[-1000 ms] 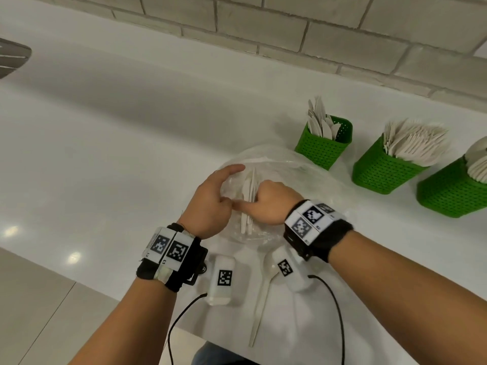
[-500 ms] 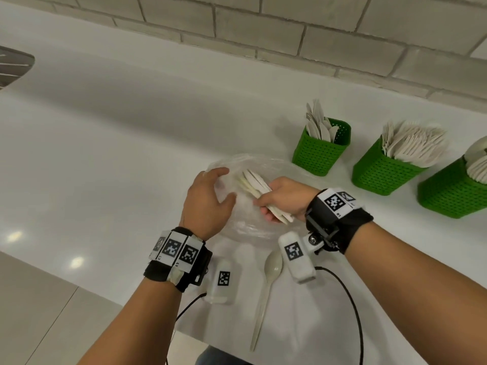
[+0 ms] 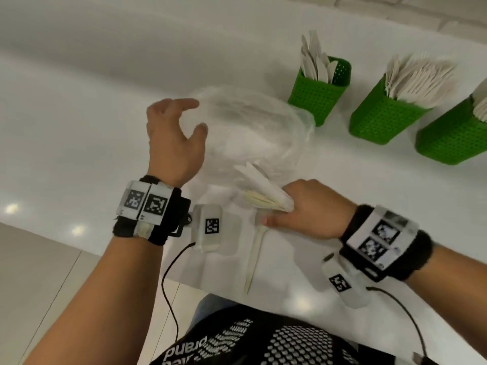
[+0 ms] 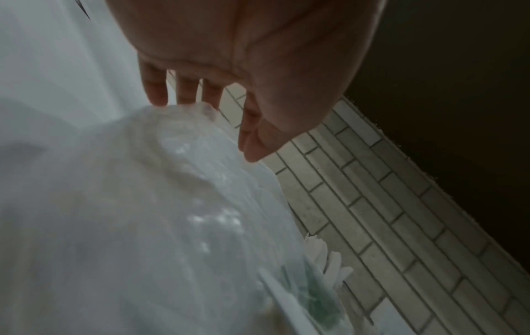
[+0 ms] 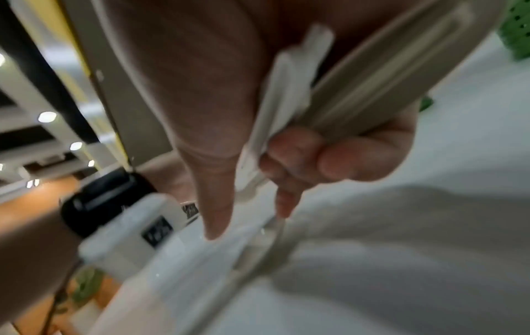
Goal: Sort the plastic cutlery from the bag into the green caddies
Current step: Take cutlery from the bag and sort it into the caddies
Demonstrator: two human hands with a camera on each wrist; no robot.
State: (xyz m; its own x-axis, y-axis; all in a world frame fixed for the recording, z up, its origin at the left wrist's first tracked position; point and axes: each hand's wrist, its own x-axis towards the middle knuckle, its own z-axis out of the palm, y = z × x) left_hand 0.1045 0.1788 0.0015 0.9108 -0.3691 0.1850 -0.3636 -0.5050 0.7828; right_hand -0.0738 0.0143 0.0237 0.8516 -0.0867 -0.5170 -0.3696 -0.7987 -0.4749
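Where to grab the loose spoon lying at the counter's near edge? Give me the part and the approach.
Take the loose spoon by its handle, pinching across the narrow sides from above. It lies flat on the white counter, handle end toward the counter's near edge and uncovered, while the right hand, gripping a bundle of cutlery, covers the bowl end. The open left hand is probably the freer one.

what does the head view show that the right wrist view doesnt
Only the head view: the three green perforated plastic caddies in full, the clear plastic bag, and the open left hand.

Only the right wrist view: the curled fingers under the bundle.

Both: the right hand gripping a bundle of white plastic cutlery, above a single piece on the white counter.
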